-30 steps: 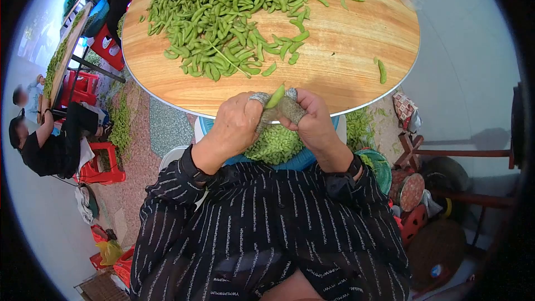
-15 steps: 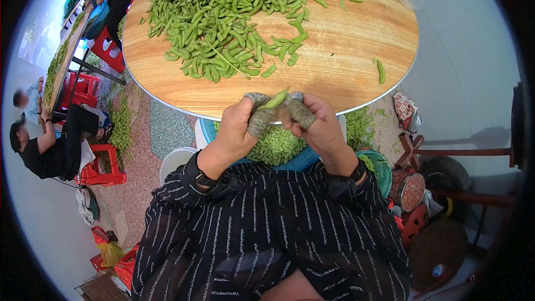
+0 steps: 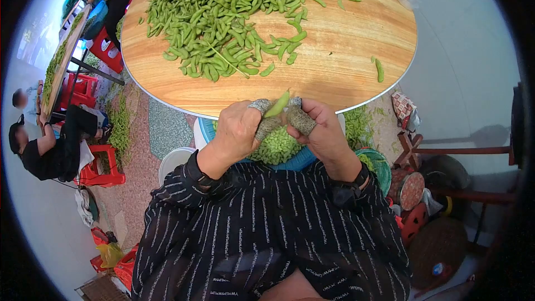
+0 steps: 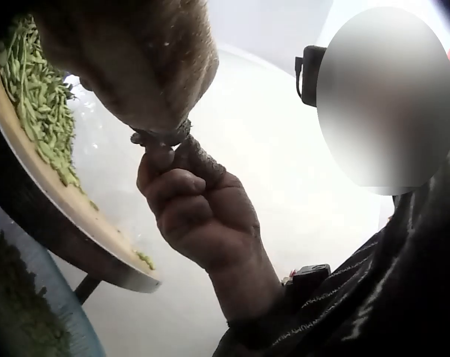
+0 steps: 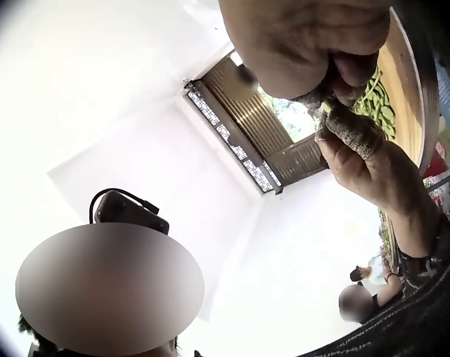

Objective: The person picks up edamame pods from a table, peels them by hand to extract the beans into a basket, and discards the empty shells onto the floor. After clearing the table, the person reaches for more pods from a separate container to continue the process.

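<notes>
Over the table's near edge in the head view, my left hand [image 3: 237, 125] pinches a green soybean pod [image 3: 277, 104] between thumb and forefinger, its tip pointing up. My right hand [image 3: 323, 132] meets it from the other side, thumb and curled fingers gripping at the pod's lower part. Grey cloth wraps [image 3: 301, 120] cover the thumbs and forefingers of both hands. Below them sits a blue basin [image 3: 295, 163] holding shelled green beans [image 3: 277, 144]. In the right wrist view, a small bit of the pod [image 5: 327, 106] shows between the fingertips; the left wrist view hides it.
A large heap of soybean pods [image 3: 223, 17] covers the back left of the round wooden table [image 3: 345, 44]. A white bucket [image 3: 175, 161] stands on the left, a green basket [image 3: 379, 170] on the right. Other people [image 3: 44, 145] sit at another table on the far left.
Both hands stay together at the table edge. The left hand has rolled over and back around the pod, and the hands have shifted slightly down and right.
</notes>
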`<state>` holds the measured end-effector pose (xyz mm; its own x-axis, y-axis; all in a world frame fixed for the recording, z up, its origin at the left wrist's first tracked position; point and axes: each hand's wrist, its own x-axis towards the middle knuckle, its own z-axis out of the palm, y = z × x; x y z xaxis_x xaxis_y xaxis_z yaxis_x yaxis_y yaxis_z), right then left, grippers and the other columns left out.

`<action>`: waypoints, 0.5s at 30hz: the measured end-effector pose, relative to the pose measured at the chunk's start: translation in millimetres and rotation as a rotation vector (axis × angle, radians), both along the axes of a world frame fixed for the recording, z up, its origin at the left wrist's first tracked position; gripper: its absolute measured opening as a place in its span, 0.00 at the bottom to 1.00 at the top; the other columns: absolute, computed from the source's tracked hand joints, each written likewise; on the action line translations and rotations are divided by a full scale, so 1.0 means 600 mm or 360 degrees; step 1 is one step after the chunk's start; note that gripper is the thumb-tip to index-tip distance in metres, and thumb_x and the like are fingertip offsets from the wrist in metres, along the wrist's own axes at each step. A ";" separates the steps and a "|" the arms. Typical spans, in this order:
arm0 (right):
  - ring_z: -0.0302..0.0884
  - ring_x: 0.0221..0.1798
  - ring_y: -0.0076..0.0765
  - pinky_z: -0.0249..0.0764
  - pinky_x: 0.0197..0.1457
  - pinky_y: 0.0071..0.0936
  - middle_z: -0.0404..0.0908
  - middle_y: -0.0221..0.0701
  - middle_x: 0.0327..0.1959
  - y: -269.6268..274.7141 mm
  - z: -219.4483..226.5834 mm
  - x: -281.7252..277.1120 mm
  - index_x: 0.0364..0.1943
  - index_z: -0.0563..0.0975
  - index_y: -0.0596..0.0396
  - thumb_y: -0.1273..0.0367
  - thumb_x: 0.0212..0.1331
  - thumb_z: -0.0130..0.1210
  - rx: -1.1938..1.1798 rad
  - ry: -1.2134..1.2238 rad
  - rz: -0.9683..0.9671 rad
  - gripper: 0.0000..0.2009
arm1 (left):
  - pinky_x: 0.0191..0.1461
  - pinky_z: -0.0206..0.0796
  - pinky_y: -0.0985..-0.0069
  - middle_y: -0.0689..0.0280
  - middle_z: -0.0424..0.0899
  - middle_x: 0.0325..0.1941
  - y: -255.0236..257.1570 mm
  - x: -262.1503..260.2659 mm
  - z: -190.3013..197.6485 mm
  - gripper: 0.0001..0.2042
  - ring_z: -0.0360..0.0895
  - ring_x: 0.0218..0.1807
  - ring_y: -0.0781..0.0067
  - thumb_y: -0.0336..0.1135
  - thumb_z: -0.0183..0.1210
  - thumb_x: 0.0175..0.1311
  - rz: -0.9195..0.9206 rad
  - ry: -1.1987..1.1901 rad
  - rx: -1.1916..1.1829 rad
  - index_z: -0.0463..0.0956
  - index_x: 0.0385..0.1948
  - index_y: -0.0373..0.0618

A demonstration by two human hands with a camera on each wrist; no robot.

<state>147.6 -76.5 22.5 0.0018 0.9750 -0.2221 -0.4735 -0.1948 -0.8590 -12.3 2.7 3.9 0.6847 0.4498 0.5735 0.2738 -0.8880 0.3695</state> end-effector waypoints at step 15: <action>0.61 0.26 0.13 0.57 0.27 0.12 0.69 0.20 0.24 0.011 -0.021 -0.012 0.32 0.72 0.59 0.77 0.49 0.47 0.0265 -0.0222 -0.0076 0.06 | 0.25 0.62 0.67 0.56 0.72 0.23 0.001 0.003 0.000 0.19 0.70 0.24 0.55 0.26 0.58 0.31 -0.0078 -0.0039 0.0157 0.67 0.32 0.36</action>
<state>140.4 -70.0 9.7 0.0684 0.9963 -0.0525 -0.3529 -0.0251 -0.9353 -10.3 3.2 4.1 0.6898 0.3568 0.6300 0.2211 -0.9324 0.2860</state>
